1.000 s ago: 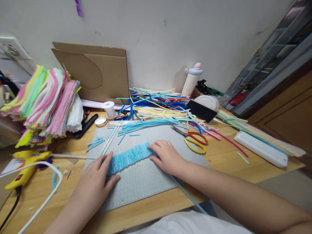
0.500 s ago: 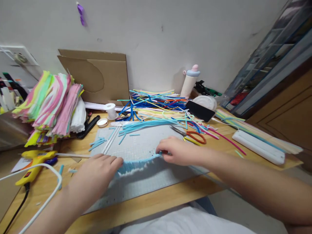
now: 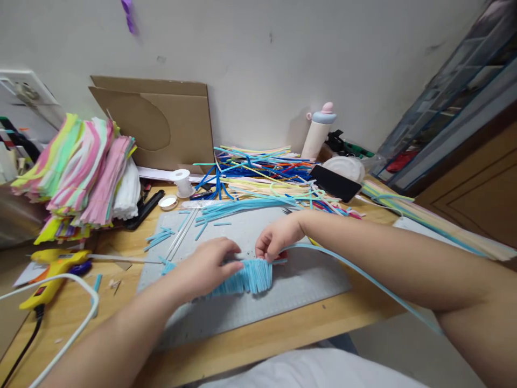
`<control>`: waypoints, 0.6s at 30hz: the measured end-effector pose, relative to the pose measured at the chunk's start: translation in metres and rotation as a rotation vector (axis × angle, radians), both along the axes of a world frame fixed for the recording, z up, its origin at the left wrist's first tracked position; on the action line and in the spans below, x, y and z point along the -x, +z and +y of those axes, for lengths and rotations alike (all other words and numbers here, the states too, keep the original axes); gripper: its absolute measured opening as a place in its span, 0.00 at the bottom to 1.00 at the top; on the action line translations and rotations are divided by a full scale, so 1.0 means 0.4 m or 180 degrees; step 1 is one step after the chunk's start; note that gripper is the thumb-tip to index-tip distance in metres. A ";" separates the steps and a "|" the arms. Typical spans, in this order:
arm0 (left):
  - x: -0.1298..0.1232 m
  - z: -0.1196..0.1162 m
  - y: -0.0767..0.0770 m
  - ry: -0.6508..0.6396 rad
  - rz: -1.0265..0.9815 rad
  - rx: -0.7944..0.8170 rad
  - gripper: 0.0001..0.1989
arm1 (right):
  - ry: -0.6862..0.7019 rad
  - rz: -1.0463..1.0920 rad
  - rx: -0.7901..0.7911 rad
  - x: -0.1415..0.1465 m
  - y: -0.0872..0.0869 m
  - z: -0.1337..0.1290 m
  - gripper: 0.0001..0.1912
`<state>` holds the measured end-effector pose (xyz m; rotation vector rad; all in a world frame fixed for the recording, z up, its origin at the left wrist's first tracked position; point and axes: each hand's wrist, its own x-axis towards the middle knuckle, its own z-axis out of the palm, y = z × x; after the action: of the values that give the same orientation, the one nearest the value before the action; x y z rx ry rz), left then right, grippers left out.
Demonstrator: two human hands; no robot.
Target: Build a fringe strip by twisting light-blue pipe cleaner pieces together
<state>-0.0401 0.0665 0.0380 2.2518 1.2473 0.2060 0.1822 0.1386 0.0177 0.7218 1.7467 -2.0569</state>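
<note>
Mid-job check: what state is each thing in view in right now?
Left hand: open, over the blue fringe
Right hand: fingertips pinched together at the fringe's upper edge
Blue fringe: partly covered by the left hand
Glue gun: lying on its side
Bottle: upright, capped
Spool: standing on end
Cardboard: standing upright
Scissors: mostly hidden; open or shut unclear

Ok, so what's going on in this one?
A person is handling a row of short light-blue strips over a grey mat. The left hand lies across the row; the right hand has its fingertips at the top edge, near the right end. A long blue strand trails beside the right forearm. A yellow glue gun lies at left.
</note>
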 end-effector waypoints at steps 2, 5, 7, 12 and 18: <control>-0.049 -0.005 -0.021 -0.0030 -0.0080 0.0228 0.17 | -0.0042 0.0001 0.0077 -0.001 0.003 0.009 0.09; -0.089 0.000 -0.047 -0.0006 -0.0187 0.0454 0.14 | -0.0236 -0.0016 0.0290 -0.023 0.019 0.016 0.11; -0.090 0.008 -0.056 -0.0047 -0.0280 0.0558 0.12 | -0.0515 0.0035 0.0541 -0.053 0.036 0.014 0.15; -0.065 0.018 -0.055 -0.0122 -0.0740 0.0942 0.12 | -0.1334 0.0822 0.0514 -0.148 0.085 -0.016 0.27; -0.046 0.023 -0.045 -0.0034 -0.0940 0.1214 0.14 | -0.2739 0.0777 -0.0131 -0.221 0.073 -0.026 0.24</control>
<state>-0.0217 0.0759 0.0200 1.8254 1.0195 0.2616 0.2707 0.1283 0.0467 1.4869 1.7840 -2.7402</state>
